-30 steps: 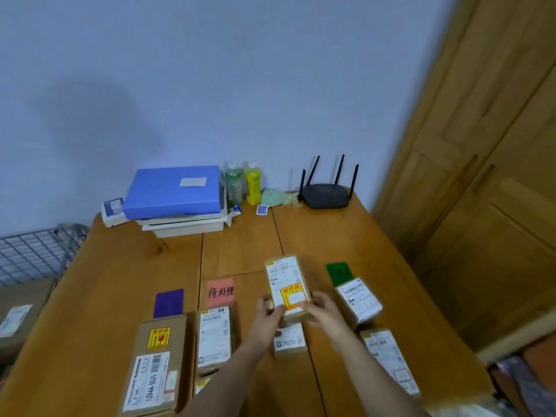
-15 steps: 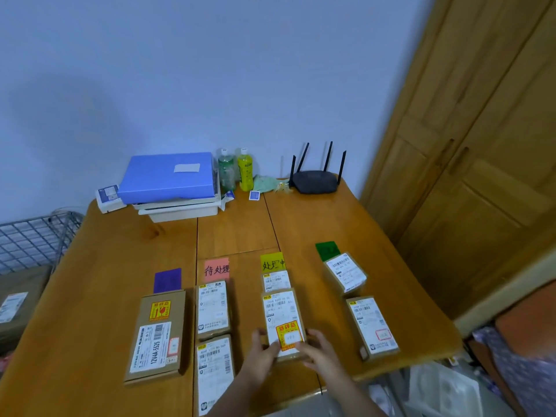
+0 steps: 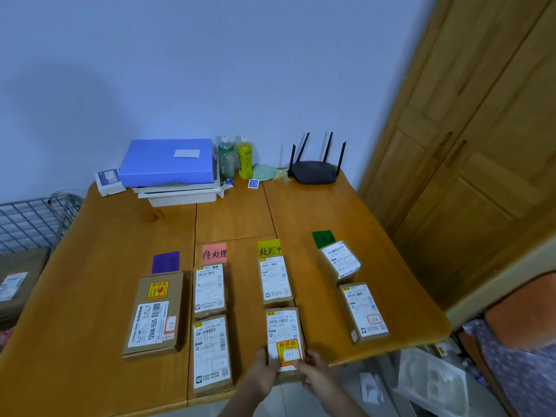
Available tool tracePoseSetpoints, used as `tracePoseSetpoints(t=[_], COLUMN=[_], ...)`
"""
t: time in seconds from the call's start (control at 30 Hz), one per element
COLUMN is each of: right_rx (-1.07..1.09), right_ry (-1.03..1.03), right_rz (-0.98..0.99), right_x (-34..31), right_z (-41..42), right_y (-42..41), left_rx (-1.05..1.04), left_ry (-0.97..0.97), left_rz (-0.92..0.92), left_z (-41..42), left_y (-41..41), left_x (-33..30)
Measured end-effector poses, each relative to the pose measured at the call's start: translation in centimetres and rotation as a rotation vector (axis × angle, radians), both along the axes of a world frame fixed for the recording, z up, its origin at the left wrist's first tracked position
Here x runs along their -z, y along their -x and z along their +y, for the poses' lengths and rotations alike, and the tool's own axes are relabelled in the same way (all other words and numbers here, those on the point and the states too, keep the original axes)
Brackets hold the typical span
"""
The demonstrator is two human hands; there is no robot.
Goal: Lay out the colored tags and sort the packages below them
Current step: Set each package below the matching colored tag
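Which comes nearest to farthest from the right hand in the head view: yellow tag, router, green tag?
From the right hand:
1. Yellow tag, straight ahead, mid-table.
2. Green tag, ahead and rightward.
3. Router, far table edge by the wall.

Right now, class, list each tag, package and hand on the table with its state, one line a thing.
purple tag: flat, one package below
pink tag: flat, two packages below
yellow tag: flat, near edge under a package
green tag: flat, partly covered
package with the orange sticker: on table, held at near end
left hand: gripping it
right hand: gripping it
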State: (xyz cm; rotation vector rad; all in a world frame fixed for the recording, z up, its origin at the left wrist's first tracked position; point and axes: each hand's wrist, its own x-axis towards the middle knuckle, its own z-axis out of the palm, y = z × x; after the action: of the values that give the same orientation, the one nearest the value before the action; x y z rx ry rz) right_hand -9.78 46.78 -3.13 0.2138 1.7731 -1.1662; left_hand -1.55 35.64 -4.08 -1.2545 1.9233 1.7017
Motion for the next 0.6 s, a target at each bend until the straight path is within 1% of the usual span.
tracePoseSetpoints(t=[0.1, 0.27, 0.47, 0.6], right_rx=[-0.078, -0.242, -0.306, -0.327], right_ry=[-0.050, -0.094, -0.081, -0.088], right_rz=[0.060, 0.142, 0.168, 0.148], right_x=[0.6, 0.8, 1.2, 1.6], right_z=[-0.5, -1.2, -1.5, -1.4], right_y=[1.2, 3.0, 4.2, 4.9], left_rx=[0.025, 0.012, -0.038, -0.016], left_ry=[0.080, 0.132, 0.128, 0.185], left_rz=[-0.011, -0.045, -0.113, -0.128], left_z=[-0.2, 0.3, 0.5, 0.9], left_y=[1.0, 2.6, 3.6, 4.1], left_x=[0.3, 0.5, 1.0, 1.5])
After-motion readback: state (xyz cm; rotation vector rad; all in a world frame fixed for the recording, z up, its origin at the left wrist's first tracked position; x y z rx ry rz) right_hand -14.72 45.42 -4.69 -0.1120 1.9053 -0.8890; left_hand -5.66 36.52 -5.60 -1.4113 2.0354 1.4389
